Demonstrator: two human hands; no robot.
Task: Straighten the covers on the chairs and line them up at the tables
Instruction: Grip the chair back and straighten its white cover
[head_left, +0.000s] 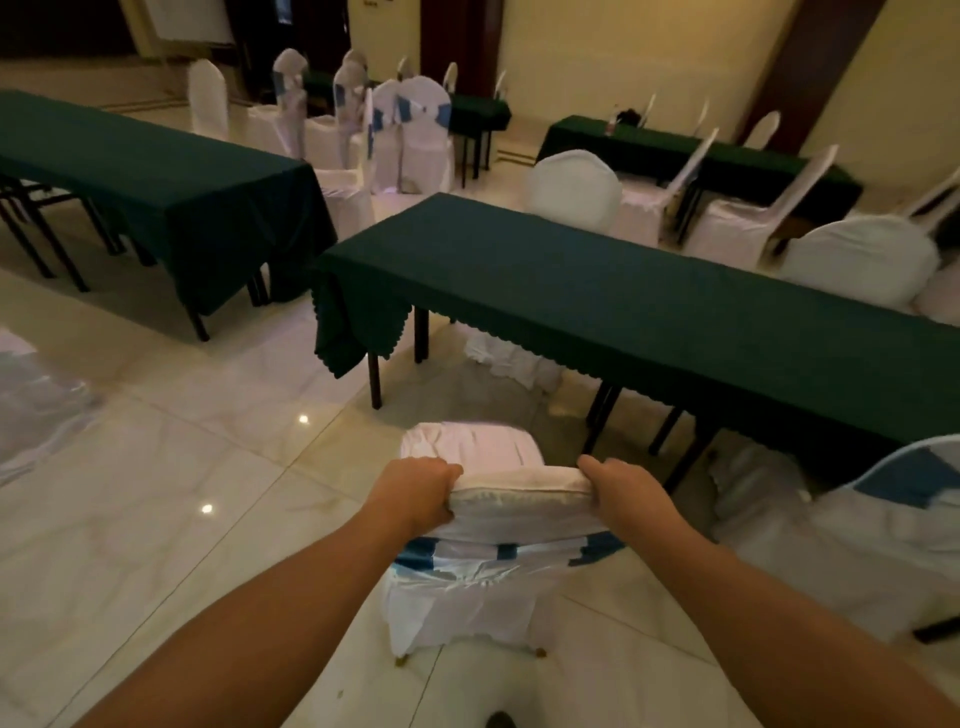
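Note:
A chair in a white cover (483, 577) with a blue sash across its back stands just in front of me, facing a long table under a dark green cloth (649, 312). My left hand (415, 493) grips the top left corner of the chair's back. My right hand (628, 491) grips the top right corner. The chair's seat (470, 441) points toward the table's near left end, a short way off its edge. The chair's front legs are hidden by the cover.
Another white-covered chair with a blue sash (852, 545) stands close on the right. A second green table (156, 182) lies to the left across an aisle of glossy tiles. More covered chairs (574, 189) stand beyond the near table. White fabric (31, 405) lies at the far left.

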